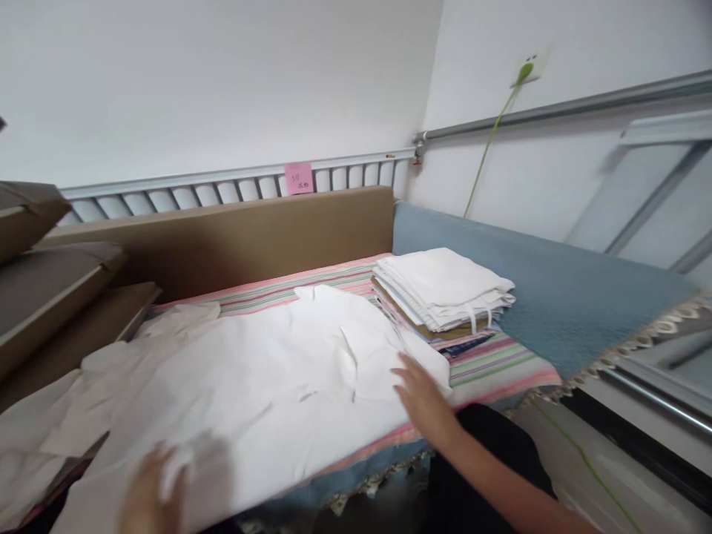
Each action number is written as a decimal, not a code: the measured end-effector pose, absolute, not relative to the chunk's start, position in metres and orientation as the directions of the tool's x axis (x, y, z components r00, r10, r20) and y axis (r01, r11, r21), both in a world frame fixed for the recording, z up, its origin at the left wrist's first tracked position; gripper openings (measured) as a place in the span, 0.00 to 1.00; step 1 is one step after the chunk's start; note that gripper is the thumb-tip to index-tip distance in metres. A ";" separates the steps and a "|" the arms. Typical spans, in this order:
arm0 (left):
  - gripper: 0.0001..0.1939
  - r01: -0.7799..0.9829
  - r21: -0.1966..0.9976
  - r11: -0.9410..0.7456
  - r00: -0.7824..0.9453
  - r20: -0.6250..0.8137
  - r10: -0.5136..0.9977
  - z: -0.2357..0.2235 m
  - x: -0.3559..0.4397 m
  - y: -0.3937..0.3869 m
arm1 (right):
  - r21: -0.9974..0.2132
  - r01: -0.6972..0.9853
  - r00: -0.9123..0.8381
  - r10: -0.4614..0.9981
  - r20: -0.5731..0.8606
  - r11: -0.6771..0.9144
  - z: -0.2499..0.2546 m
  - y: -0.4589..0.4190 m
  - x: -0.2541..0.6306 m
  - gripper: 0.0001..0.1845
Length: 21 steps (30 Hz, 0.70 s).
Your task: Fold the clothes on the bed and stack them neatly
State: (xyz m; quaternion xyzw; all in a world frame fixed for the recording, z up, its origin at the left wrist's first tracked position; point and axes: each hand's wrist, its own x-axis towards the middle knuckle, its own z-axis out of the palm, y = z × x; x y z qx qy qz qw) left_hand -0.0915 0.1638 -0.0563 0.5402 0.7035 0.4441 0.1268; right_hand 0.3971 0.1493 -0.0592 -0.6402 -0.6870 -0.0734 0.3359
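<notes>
A large white garment (250, 371), with a collar-like part at its far edge, lies spread and slightly wrinkled in front of me. My right hand (420, 393) is at its right side, fingers spread, touching or just above the cloth. At the near left, my left hand (150, 489) is over the garment's lower part, blurred by motion, with thumb and fingers apart. Neither hand grips anything. Right of the garment sits a neat stack of folded cloths (445, 282), white on top, with a strap hanging down its front.
A striped sheet (500, 374) lies underneath, beside a blue quilted cover (534, 289) with a lacy edge. Brown cushions (50, 297) are piled at left, next to crumpled pale cloth (133, 371). Behind stand a brown board (267, 230) and a radiator (194, 194) with a pink note (299, 179).
</notes>
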 end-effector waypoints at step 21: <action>0.31 0.924 0.374 -0.079 -0.042 0.305 0.952 -0.056 0.060 0.223 | -0.125 0.958 -0.166 0.854 0.494 0.259 -0.111 0.166 0.420 0.26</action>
